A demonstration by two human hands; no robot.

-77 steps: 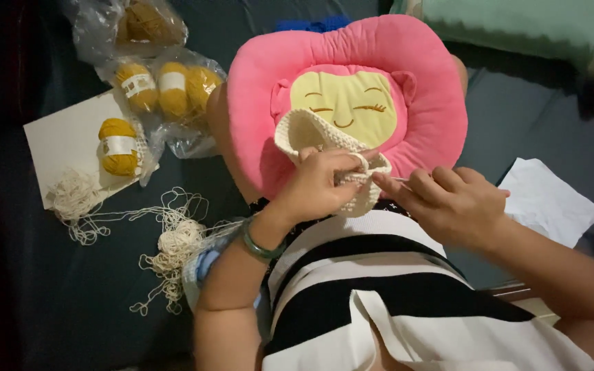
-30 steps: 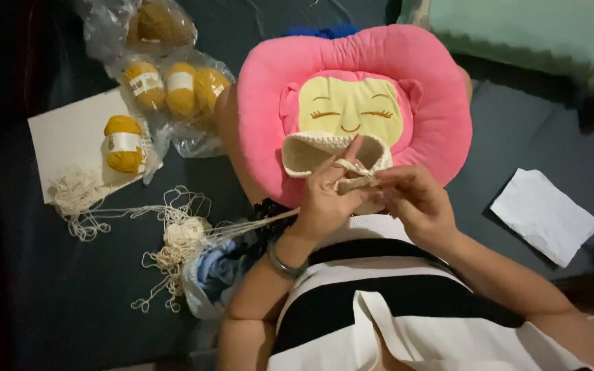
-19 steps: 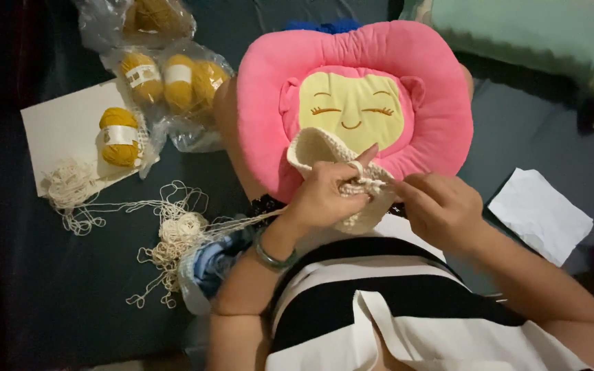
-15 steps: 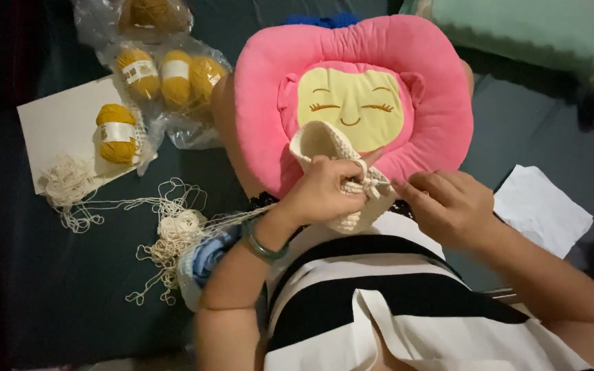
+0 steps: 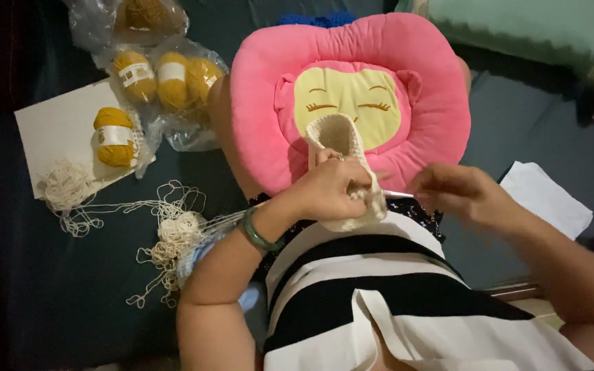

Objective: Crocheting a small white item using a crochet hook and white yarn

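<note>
Holding a cream crocheted piece [image 5: 342, 172], the left hand [image 5: 328, 189] has its fingers folded tight around the lower part, just above the lap. The piece is a soft, knobbly tube with an open rounded mouth that stands up against a cushion. The right hand [image 5: 458, 192] sits just to the side, apart from the left; it is blurred, fingers loosely curled, and whether it pinches a hook or thread cannot be told. A green bangle [image 5: 256, 232] circles the left wrist.

Behind the hands lies a plush pink cushion [image 5: 269, 89], heart-like in outline, with a pale yellow face panel stitched with closed eyes and a small mouth. The person wears a top with broad black and white stripes [image 5: 379, 302].

Out to the left, a loose tangle of cream yarn [image 5: 173, 237] spreads over a dark blue cloth surface [image 5: 49, 302], its strand running toward the left arm. Further left, a mustard-yellow yarn ball [image 5: 113, 136] with a white paper band rests on a white rectangular sheet [image 5: 56, 130]. Above it, crinkled clear plastic bags [image 5: 173, 127] hold more mustard balls with white bands.

To the right lies a folded white paper [image 5: 544, 199], and a pale green pillow [image 5: 517, 31] fills the upper right corner.
</note>
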